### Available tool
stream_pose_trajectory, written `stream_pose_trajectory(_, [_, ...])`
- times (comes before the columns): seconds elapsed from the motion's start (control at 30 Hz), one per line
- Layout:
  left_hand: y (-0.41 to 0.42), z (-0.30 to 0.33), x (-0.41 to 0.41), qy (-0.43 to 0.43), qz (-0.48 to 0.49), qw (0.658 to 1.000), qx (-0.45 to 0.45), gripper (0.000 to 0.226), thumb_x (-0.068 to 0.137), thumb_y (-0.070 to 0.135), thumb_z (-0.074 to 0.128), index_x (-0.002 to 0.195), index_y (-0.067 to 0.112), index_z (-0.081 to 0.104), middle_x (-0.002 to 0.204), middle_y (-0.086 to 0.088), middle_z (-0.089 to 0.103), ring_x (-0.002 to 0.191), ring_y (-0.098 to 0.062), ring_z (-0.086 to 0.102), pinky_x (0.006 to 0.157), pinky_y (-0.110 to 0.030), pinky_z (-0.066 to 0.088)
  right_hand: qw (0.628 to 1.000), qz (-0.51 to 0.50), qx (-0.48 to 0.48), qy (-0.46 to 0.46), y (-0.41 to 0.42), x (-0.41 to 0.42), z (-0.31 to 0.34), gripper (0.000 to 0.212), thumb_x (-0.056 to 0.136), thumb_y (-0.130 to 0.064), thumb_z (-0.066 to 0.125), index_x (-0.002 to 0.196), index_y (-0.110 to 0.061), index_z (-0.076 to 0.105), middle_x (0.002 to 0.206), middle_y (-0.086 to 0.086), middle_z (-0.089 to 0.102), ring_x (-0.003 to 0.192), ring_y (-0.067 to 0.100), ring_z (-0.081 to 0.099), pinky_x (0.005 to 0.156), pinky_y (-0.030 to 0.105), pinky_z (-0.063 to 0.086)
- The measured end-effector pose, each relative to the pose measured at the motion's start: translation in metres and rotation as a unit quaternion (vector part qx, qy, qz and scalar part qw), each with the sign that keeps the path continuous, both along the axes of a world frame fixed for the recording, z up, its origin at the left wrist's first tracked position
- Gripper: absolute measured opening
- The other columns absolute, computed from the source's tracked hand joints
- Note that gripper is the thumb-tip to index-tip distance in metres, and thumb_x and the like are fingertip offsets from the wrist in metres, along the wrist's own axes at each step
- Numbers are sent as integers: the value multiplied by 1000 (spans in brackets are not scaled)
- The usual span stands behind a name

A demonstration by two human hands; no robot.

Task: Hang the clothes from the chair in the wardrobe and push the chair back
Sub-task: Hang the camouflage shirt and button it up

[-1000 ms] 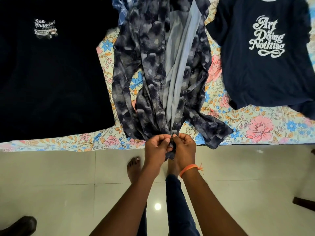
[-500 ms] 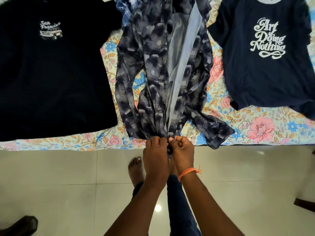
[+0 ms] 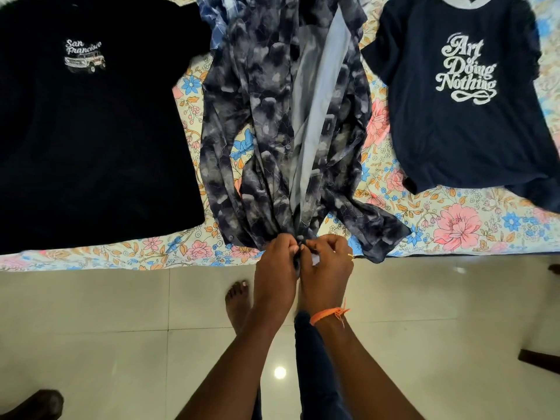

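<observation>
A grey-and-navy patterned button shirt [image 3: 272,122] lies lengthwise on the flowered bedsheet [image 3: 454,225], its hem hanging over the bed's edge. My left hand [image 3: 277,268] and my right hand [image 3: 325,268] meet at that hem, both pinching the shirt's front edges together at a button. A black "San Francisco" T-shirt [image 3: 91,140] lies flat to the left. A navy "Art of Doing Nothing" T-shirt [image 3: 460,116] lies flat to the right. No chair seat or wardrobe shows.
Glossy white floor tiles [image 3: 106,328] spread below the bed edge, where my bare foot [image 3: 238,301] stands. A dark wooden leg [image 3: 539,360] juts in at the right edge, and a dark object [image 3: 33,404] sits at the bottom left corner.
Both hands stayed at the shirt's hem, shifting slightly up and closer to the bed edge while working the fabric between the fingertips. The T-shirts have not moved.
</observation>
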State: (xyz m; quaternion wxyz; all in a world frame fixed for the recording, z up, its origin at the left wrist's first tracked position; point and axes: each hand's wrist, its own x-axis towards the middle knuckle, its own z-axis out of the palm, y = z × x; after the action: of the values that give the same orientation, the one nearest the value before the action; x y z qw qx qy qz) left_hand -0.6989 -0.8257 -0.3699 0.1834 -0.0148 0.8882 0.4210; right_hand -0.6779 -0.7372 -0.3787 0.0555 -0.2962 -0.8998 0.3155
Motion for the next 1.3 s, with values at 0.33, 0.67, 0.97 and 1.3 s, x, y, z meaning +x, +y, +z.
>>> stream_pose_trajectory(0.33, [4,-4,-12,-171,125,963,164,11,99,17,56,89,17,60,83,-6,70,78,-24,71,70,-42,61,991,-36,-113,63,5,5,2,9,84,-4,74,93,-6,75,84,-7,66,72,7,65,69,8,49])
stream_pose_trajectory(0.67, [17,-8,-13,-171,114,972,111,11,102,18,51,97,15,61,91,-2,68,86,-15,67,79,-44,59,969,-121,-212,47,-2,9,0,18,86,-12,73,86,-29,65,83,-12,68,77,3,65,69,10,49])
stream_pose_trajectory(0.97, [17,-41,-7,-130,139,974,127,14,99,18,56,91,26,65,86,7,70,82,-9,69,78,-42,60,975,-64,-173,127,3,10,-44,10,82,-3,76,90,-9,74,83,-7,66,80,-1,65,71,6,48])
stream_pose_trajectory(1.3, [25,-118,-19,-5,164,965,204,14,97,17,59,86,23,66,74,2,69,69,-14,67,62,-31,56,949,62,-238,198,29,-10,-112,10,85,0,69,81,-6,75,79,0,68,73,7,65,63,11,48])
